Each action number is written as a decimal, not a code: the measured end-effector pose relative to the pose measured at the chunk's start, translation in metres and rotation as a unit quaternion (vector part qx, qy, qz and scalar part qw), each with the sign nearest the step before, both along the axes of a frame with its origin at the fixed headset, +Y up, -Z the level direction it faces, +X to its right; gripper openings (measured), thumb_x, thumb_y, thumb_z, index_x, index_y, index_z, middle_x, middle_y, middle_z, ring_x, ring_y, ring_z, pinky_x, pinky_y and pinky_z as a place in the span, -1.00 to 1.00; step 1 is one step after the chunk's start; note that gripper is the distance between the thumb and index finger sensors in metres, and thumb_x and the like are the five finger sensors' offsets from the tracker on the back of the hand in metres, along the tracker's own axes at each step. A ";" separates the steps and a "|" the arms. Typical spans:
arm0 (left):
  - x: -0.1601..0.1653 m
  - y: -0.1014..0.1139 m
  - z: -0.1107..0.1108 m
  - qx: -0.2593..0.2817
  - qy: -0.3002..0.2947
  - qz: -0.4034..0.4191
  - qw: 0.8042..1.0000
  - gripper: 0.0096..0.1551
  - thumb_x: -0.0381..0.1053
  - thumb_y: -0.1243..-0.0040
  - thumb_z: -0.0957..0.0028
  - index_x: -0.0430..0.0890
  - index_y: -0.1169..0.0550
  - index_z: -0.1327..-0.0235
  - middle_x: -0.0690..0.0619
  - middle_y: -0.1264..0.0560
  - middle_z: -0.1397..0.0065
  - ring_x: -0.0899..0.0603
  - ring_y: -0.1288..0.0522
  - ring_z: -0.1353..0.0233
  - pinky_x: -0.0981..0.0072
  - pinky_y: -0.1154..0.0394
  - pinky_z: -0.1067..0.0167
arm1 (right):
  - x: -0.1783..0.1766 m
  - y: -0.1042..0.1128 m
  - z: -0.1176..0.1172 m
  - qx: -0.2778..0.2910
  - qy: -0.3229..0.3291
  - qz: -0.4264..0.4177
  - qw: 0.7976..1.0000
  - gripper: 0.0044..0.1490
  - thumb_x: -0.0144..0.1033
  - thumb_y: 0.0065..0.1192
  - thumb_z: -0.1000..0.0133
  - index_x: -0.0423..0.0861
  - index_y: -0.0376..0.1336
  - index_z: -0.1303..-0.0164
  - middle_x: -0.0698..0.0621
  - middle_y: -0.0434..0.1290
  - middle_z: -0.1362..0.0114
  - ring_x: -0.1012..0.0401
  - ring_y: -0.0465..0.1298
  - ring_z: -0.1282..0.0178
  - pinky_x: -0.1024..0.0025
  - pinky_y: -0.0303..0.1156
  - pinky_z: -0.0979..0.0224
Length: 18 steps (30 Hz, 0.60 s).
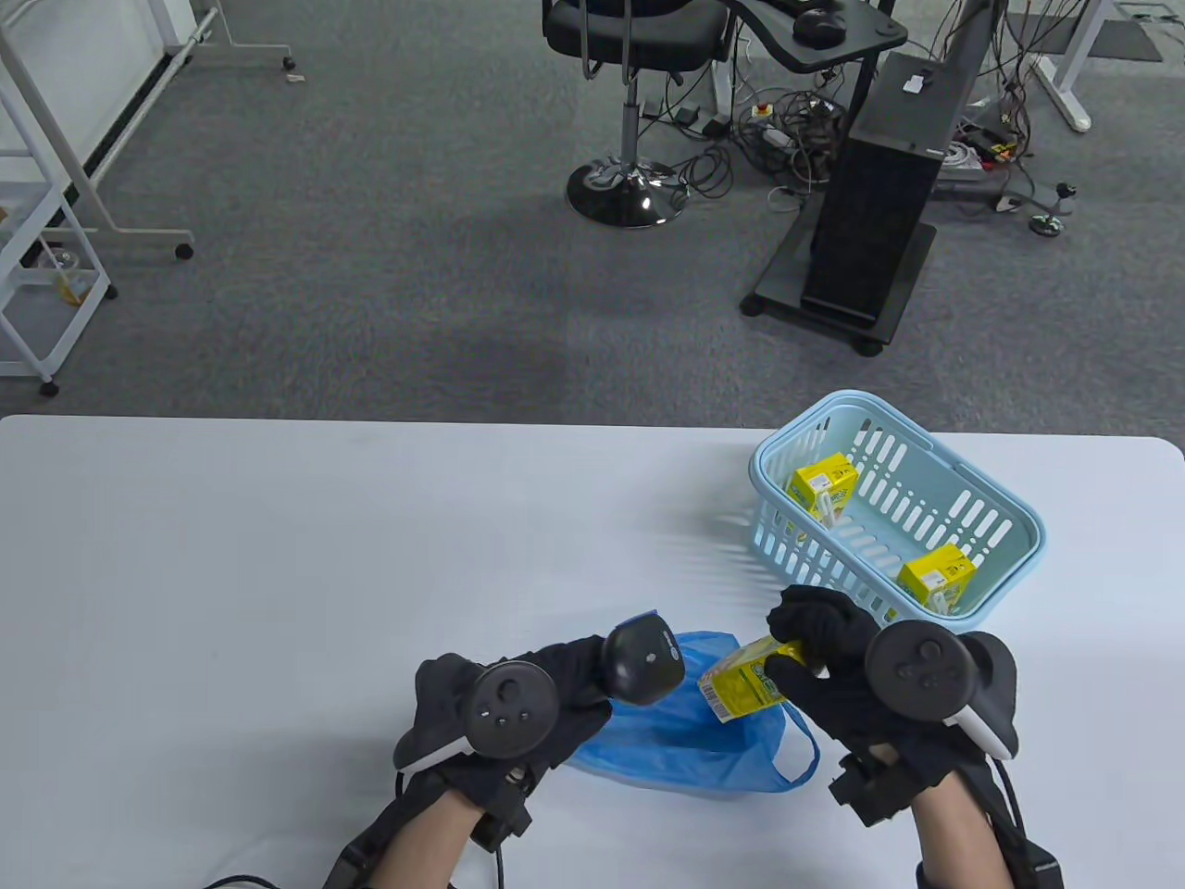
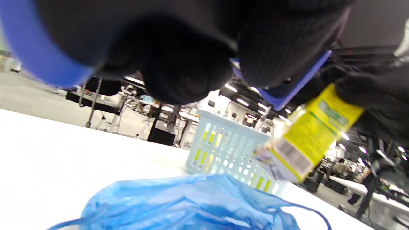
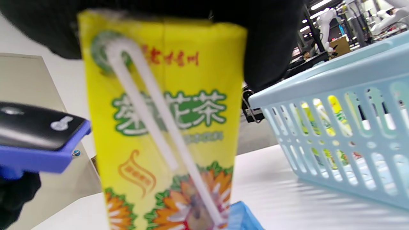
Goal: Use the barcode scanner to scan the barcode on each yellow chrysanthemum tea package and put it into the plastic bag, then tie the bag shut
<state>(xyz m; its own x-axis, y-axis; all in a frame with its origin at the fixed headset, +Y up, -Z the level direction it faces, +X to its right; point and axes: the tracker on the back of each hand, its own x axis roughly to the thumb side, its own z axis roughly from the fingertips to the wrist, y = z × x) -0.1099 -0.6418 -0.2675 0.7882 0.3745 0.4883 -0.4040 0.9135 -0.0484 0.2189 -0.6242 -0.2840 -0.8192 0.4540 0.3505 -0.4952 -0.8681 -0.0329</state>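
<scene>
My right hand (image 1: 815, 653) grips a yellow chrysanthemum tea package (image 1: 745, 683) and holds it tilted above the blue plastic bag (image 1: 690, 741). In the right wrist view the package (image 3: 166, 127) fills the frame with its straw facing the camera. My left hand (image 1: 546, 690) grips the black barcode scanner (image 1: 643, 662), whose head points right at the package from close by. In the left wrist view the package's lower end (image 2: 297, 156) faces the scanner's blue rim (image 2: 287, 95). Two more yellow packages (image 1: 822, 486) (image 1: 937, 574) lie in the light-blue basket (image 1: 1014, 556).
The basket stands on the white table (image 1: 278, 574) at the right, just beyond my right hand. The bag lies crumpled near the front edge between my hands, one handle loop (image 1: 801, 759) trailing right. Beyond the table are grey carpet, a chair and a computer stand.
</scene>
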 end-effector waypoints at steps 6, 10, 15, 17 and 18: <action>-0.027 0.008 -0.005 -0.013 0.033 0.038 0.999 -0.34 0.20 -0.41 -0.02 0.03 -0.51 -0.37 0.03 -0.68 -0.15 -0.02 -0.77 0.07 0.10 -0.68 0.10 | -0.027 -0.003 0.006 0.008 0.033 0.033 0.999 -0.25 0.10 0.32 0.16 0.02 0.32 -0.22 -0.04 0.29 -0.50 -0.08 0.44 -0.41 0.04 0.53 -0.34; -0.039 0.011 -0.006 -0.026 0.054 0.038 0.997 -0.33 0.21 -0.41 -0.03 0.02 -0.50 -0.38 0.01 -0.67 -0.17 -0.04 -0.77 0.06 0.08 -0.68 0.09 | -0.051 -0.009 0.013 0.016 0.060 0.046 0.997 -0.26 0.07 0.34 0.17 0.02 0.32 -0.22 -0.03 0.29 -0.50 -0.10 0.42 -0.43 -0.01 0.50 -0.38; -0.053 0.005 -0.012 -0.039 0.086 -0.004 0.995 -0.33 0.21 -0.40 -0.03 0.01 -0.50 -0.39 0.01 -0.67 -0.17 -0.04 -0.77 0.06 0.08 -0.68 0.09 | -0.083 -0.024 0.017 0.042 0.079 0.112 0.990 -0.29 0.02 0.35 0.17 0.05 0.32 -0.20 0.00 0.28 -0.51 -0.10 0.39 -0.47 -0.05 0.43 -0.44; -0.057 0.004 -0.013 -0.050 0.091 -0.002 0.995 -0.32 0.21 -0.40 -0.03 0.01 -0.50 -0.39 0.01 -0.67 -0.18 -0.04 -0.77 0.06 0.08 -0.68 0.08 | -0.095 -0.031 0.013 0.027 0.088 0.117 0.989 -0.29 0.00 0.36 0.17 0.04 0.32 -0.21 0.00 0.28 -0.51 -0.12 0.38 -0.48 -0.06 0.42 -0.45; -0.058 0.004 -0.013 -0.053 0.092 0.002 0.994 -0.32 0.21 -0.40 -0.03 0.00 -0.50 -0.39 0.00 -0.67 -0.18 -0.05 -0.77 0.06 0.08 -0.67 0.09 | -0.101 -0.033 0.009 0.024 0.091 0.121 0.988 -0.29 -0.01 0.36 0.17 0.04 0.31 -0.21 0.00 0.27 -0.51 -0.12 0.38 -0.48 -0.06 0.42 -0.45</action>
